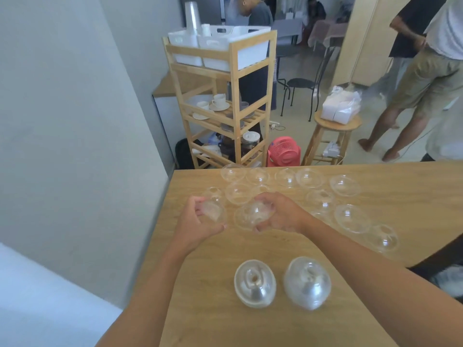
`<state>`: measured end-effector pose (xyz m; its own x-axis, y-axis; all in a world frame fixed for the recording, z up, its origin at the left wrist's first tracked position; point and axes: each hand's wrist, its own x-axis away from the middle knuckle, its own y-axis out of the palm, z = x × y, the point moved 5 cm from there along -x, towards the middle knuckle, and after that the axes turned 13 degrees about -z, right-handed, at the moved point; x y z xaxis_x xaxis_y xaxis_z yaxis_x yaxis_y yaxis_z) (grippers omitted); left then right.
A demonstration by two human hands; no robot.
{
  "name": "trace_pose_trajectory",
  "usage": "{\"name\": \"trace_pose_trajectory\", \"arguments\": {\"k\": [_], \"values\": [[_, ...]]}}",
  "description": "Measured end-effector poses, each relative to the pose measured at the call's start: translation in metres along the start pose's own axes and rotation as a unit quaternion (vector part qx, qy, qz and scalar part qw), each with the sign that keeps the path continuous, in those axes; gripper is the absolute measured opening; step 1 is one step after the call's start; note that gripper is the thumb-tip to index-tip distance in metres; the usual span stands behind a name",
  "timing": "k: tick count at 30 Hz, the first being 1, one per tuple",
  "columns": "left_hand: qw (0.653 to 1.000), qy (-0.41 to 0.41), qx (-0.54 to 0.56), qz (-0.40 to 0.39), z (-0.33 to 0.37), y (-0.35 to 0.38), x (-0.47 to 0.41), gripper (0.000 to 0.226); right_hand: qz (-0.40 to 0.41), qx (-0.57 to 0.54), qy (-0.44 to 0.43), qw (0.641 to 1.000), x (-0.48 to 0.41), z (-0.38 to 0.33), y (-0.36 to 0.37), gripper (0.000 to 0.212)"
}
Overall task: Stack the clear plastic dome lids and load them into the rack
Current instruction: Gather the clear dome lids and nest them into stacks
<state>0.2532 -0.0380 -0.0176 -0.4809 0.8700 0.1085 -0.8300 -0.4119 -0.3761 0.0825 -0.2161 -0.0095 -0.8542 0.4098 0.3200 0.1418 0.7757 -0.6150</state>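
Clear dome lid [214, 211] gripped in left hand [198, 222], another lid [255, 212] in right hand [281, 215], wooden table [375, 246]

A pink fan [284, 152] sits on the floor at twelve o'clock. At one o'clock, a wooden stool [333, 136] carries white packets [341, 105]. A black chair [304, 88] stands beyond it.

Clear dome lids [309, 177] scattered dome-up; two stacks [255, 283] near front edge.

Bright, even daylight — soft shadows; wide-angle bowing at edges, slight motion blur throughout.
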Motion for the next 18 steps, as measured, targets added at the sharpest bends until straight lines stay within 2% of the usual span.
{"name": "trace_pose_trajectory", "arguments": {"k": [5, 9, 13, 18], "values": [[0.994, 0.029, 0.108, 0.013, 0.006, 0.035, 0.04, 0.085, 0.026, -0.1, -0.013, 0.995, 0.047, 0.014, -0.008, 0.077], [0.993, 0.042, 0.108, 0.031, 0.002, 0.067, 0.073, 0.087, 0.073, -0.185, -0.043, 0.979, 0.087, 0.027, -0.01, 0.072], [0.99, 0.043, 0.112, 0.074, -0.005, 0.088, 0.094, 0.08, 0.11, -0.219, -0.052, 0.968, 0.123, 0.048, 0.002, 0.078], [0.99, 0.035, 0.09, 0.106, -0.018, 0.11, 0.107, 0.084, 0.132, -0.207, -0.063, 0.967, 0.152, 0.074, 0.034, 0.089]]}}
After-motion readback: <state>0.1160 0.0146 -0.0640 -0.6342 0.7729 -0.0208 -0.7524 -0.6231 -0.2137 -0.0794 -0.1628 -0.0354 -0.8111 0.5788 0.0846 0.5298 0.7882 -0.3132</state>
